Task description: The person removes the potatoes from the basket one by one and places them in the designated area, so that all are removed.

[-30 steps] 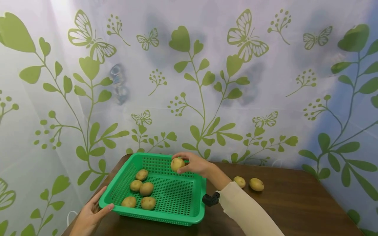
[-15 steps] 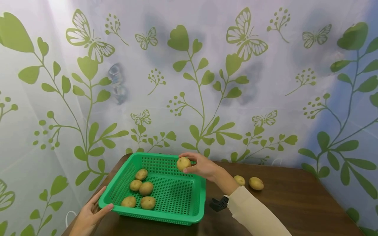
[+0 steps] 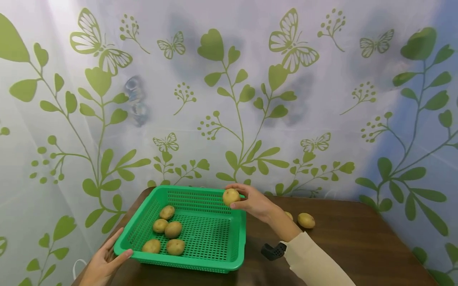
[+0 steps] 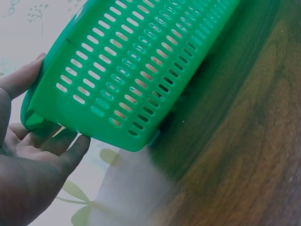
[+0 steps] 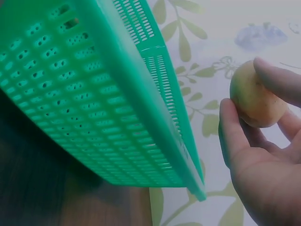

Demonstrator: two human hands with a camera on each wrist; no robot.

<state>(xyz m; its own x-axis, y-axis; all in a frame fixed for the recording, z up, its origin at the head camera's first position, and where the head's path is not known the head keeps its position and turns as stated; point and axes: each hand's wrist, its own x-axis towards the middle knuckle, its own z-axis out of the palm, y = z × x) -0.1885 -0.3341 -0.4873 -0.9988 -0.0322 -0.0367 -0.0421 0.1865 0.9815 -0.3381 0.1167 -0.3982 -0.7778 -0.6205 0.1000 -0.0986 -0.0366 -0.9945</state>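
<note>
A green plastic basket [image 3: 179,262] with slotted walls sits on the table, and several potatoes, one a potato [image 3: 175,247] near its front wall, lie in its left half. The left hand [image 3: 103,260] grips the basket's front-left corner; in the left wrist view the thumb lies on the rim and the fingers [image 4: 77,148] curl beneath it. A potato [image 3: 231,197] is held between the thumb and fingers of the right hand [image 3: 255,201], over the basket's back right part. In the right wrist view that potato [image 5: 256,96] is apart from the basket's rim.
Right of the basket, a potato [image 3: 306,220] lies on the brown wooden table [image 3: 343,238]; another potato [image 3: 288,215] is mostly hidden behind the right forearm. A curtain [image 3: 229,99] with green leaves and butterflies hangs behind. A black device [image 3: 273,251] is worn at the right wrist.
The right hand has moved rightward with its potato, from over the basket's middle toward its right wall. The left hand keeps its grip on the corner. The head view has shifted slightly.
</note>
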